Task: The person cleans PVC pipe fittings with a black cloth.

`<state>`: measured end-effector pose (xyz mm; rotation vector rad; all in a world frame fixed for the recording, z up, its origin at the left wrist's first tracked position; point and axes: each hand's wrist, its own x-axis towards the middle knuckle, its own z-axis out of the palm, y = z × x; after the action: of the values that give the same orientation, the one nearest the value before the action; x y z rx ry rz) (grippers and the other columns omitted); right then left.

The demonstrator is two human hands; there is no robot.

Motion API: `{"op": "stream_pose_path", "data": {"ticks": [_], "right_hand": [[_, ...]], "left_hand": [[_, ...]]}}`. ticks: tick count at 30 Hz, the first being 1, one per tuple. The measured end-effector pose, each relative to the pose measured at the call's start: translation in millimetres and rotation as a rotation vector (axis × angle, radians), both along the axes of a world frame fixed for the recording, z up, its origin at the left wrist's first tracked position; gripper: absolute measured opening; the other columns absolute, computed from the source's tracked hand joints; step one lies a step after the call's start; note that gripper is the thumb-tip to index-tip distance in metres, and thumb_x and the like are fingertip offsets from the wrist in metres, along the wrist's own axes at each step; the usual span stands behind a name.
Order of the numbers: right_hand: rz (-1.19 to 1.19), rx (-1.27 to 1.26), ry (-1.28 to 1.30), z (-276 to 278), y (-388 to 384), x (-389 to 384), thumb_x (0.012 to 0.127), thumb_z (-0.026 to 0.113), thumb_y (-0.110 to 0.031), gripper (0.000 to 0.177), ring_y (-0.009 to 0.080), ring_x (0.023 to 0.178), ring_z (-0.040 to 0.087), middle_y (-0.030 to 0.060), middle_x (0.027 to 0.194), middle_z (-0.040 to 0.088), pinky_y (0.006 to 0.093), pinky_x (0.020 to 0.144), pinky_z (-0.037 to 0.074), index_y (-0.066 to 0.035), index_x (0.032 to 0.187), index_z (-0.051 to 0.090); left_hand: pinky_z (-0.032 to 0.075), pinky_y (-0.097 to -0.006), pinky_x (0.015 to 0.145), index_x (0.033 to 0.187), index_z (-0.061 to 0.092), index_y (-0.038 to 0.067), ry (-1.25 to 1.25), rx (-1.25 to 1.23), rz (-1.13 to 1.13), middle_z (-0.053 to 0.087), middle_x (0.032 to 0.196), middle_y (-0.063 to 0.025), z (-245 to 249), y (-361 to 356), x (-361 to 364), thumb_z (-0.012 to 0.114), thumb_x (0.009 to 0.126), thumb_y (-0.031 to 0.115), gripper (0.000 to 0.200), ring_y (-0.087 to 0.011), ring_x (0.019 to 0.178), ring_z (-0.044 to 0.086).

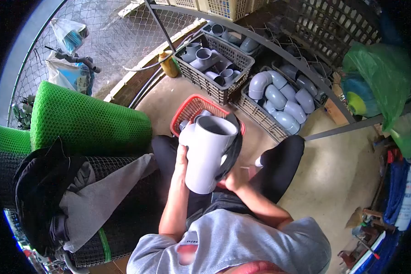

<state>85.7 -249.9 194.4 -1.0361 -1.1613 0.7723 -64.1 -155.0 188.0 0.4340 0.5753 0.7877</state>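
Note:
A large light grey pipe fitting (pixel 201 160) with a round open top is held upright above my lap. My left hand (pixel 181 160) is wrapped round its left side, below a side branch. A black strap-like loop (pixel 232 150) runs along the fitting's right side. My right hand (pixel 233 179) is low beside the fitting, near the lower end of the loop; its fingers are partly hidden, and what they hold is unclear. Directly behind the fitting, a red basket (pixel 187 106) holds smaller grey pieces.
Dark crates (pixel 221 93) of grey pipe fittings stand ahead. A yellow bottle (pixel 168 65) is beside them. Green mesh rolls (pixel 89 118) and a grey garment (pixel 105 201) lie at left. A green bag (pixel 379 77) hangs at right, by a curved metal bar.

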Motion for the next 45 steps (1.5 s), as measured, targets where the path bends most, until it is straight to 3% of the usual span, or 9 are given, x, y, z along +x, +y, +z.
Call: {"op": "stream_pose_path", "data": {"ticks": [1,5,7,13,19,31,35,39,45], "right_hand": [[0.054,-0.041,0.221,1.2,-2.9,-11.9,0.105,0.046,-0.043,0.086,0.0323,0.149,0.027,0.0236,0.162,0.023,0.0441,0.123,0.021,0.007,0.16,0.002],[-0.047,-0.018,-0.146,9.5,-12.6,-18.4,0.095,0.057,-0.023,0.093,0.0426,0.156,0.006,0.034,0.166,0.006,0.0466,0.126,0.01,0.012,0.158,-0.002],[-0.096,-0.087,-0.281,12.5,-11.7,-16.2,0.093,0.061,-0.018,0.096,0.0448,0.156,0.009,0.0355,0.165,0.007,0.0469,0.126,0.01,0.012,0.158,-0.003],[-0.405,-0.042,0.16,13.5,42.7,37.3,0.103,0.054,-0.029,0.068,0.0296,0.131,0.05,0.0207,0.148,0.044,0.0405,0.112,0.039,0.006,0.154,0.026],[-0.408,-0.167,0.4,-35.8,51.9,36.6,0.107,0.044,-0.045,0.062,0.0223,0.138,0.045,0.0117,0.152,0.047,0.0365,0.114,0.037,0.002,0.148,0.044],[0.038,-0.094,0.291,1.7,1.5,12.8,0.074,0.084,-0.057,0.113,0.027,0.129,0.047,0.0166,0.137,0.046,0.0421,0.11,0.039,0.006,0.151,0.029],[-0.064,0.027,0.139,28.2,7.6,25.7,0.077,0.082,-0.031,0.091,0.0265,0.124,0.051,0.0162,0.131,0.051,0.0417,0.109,0.041,0.005,0.146,0.034],[-0.088,0.059,-0.021,5.4,12.8,31.6,0.082,0.079,-0.032,0.087,0.0296,0.123,0.055,0.02,0.134,0.053,0.0419,0.108,0.042,0.008,0.146,0.036],[0.025,0.1,-0.295,8.7,14.8,36.2,0.09,0.067,-0.031,0.066,0.0371,0.127,0.054,0.0244,0.132,0.058,0.0465,0.11,0.039,0.008,0.14,0.046]], "left_hand": [[0.045,-0.0435,0.112,0.161,0.03,0.012,0.029,0.079,0.073,0.049,0.151,-0.0105,-7.5,6.5,1.2,0.076,0.084,0.06,0.102,-0.0268,0.135,0.051],[0.048,-0.0406,0.108,0.161,0.031,0.011,0.284,0.495,0.442,0.052,0.146,-0.0129,7.7,26.2,9.9,0.079,0.088,0.039,0.092,-0.0244,0.126,0.057],[0.047,-0.0394,0.109,0.16,0.031,0.006,0.563,0.59,0.518,0.055,0.144,-0.0144,48.4,15.5,19.1,0.086,0.078,0.016,0.1,-0.0254,0.126,0.058],[0.039,-0.0435,0.118,0.157,0.033,0.0,0.937,1.398,0.469,0.045,0.156,-0.0189,58.5,-9.3,33.7,0.097,0.057,0.017,0.12,-0.0311,0.14,0.048],[0.04,-0.0432,0.117,0.16,0.021,0.006,0.727,1.041,0.529,0.045,0.155,-0.02,53.7,-12.7,50.2,0.097,0.063,0.016,0.124,-0.0306,0.137,0.05],[0.044,-0.0426,0.111,0.151,0.04,0.004,0.092,0.099,0.235,0.055,0.141,-0.0147,17.7,12.9,20.4,0.079,0.08,0.038,0.088,-0.0275,0.13,0.055],[0.044,-0.0437,0.112,0.147,0.043,0.005,0.103,0.336,0.143,0.054,0.141,-0.0169,19.5,24.7,23.2,0.08,0.083,0.04,0.082,-0.027,0.131,0.054],[0.042,-0.0439,0.113,0.151,0.039,0.013,0.253,0.368,0.221,0.047,0.149,-0.0147,24.3,21.4,34.3,0.075,0.089,0.045,0.079,-0.0263,0.136,0.049],[0.038,-0.0458,0.117,0.156,0.038,0.014,0.164,-0.04,0.0,0.049,0.153,-0.0116,17.3,16.5,28.3,0.051,0.096,0.071,0.084,-0.0274,0.139,0.048]]}}
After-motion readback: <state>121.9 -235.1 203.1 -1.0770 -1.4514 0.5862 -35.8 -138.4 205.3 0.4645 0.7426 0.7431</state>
